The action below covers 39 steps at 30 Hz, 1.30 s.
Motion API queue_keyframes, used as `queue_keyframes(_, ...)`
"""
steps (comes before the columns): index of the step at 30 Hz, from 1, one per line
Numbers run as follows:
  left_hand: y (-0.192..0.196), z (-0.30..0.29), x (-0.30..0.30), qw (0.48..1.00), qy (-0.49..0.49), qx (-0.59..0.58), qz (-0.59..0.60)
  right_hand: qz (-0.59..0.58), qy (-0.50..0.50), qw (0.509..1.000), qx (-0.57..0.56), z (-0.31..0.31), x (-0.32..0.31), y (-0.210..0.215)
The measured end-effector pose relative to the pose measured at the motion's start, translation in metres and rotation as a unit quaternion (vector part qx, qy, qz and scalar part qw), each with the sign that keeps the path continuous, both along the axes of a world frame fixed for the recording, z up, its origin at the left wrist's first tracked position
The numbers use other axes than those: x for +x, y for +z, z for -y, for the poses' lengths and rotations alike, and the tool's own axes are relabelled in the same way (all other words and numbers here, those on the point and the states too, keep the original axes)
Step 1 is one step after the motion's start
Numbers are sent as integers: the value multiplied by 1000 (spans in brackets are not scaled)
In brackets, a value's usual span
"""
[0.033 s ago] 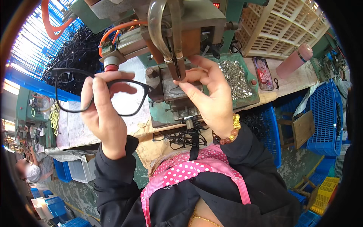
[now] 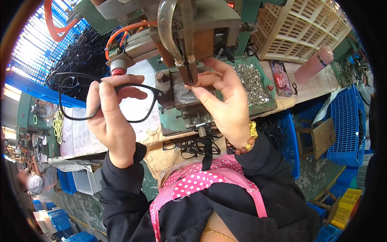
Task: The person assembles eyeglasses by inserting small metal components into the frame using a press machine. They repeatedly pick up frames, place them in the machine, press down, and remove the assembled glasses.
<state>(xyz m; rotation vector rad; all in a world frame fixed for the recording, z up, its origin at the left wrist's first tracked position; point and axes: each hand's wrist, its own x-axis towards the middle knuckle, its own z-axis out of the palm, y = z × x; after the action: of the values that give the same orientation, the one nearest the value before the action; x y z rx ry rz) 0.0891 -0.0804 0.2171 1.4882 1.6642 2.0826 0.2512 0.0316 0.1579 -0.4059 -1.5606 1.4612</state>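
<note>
A black eyeglass frame (image 2: 149, 112) is pinched at its bridge by my left hand (image 2: 111, 119), held over the white bench top left of the press. My right hand (image 2: 225, 92) reaches in at the press's brown metal head (image 2: 188, 74). Its thumb and forefinger come together right at the head's lower tip; anything small between them is too hidden to name. Below those fingertips lies the grey metal block (image 2: 185, 97) of the press. Two clear tubes (image 2: 168, 30) run down into the head. Beside the left fingers stands a red-rimmed button (image 2: 118, 69).
Small shiny metal parts (image 2: 252, 82) fill a green tray right of the press. Past it are a phone (image 2: 281, 78), a pink bottle (image 2: 314, 64) and a cream crate (image 2: 298, 30). More black frames fill a blue basket (image 2: 32, 86) and hang at the bench edge (image 2: 193, 148).
</note>
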Motion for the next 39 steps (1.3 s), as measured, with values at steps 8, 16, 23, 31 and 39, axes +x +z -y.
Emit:
queue_keyframes(8, -13, 37, 50, 894, -266, -250, 259, 46, -3, 997, 58, -2, 8, -6)
queue_keyframes(16, 11, 8, 14, 991, -58, -106, 58, 35, 7, 999, 16, -1, 12, 4)
queue_keyframes(23, -30, 18, 56, 734, -356, -371, 443, -3, 2, 999, 34, -9, 20, -8)
queue_keyframes(31, -40, 12, 52, 691, -370, -306, 541, 60, -295, 950, 84, -68, 77, -44)
queue_keyframes(39, -34, 20, 57, 727, -333, -330, 502, 329, -249, 832, 371, -78, 90, -82)
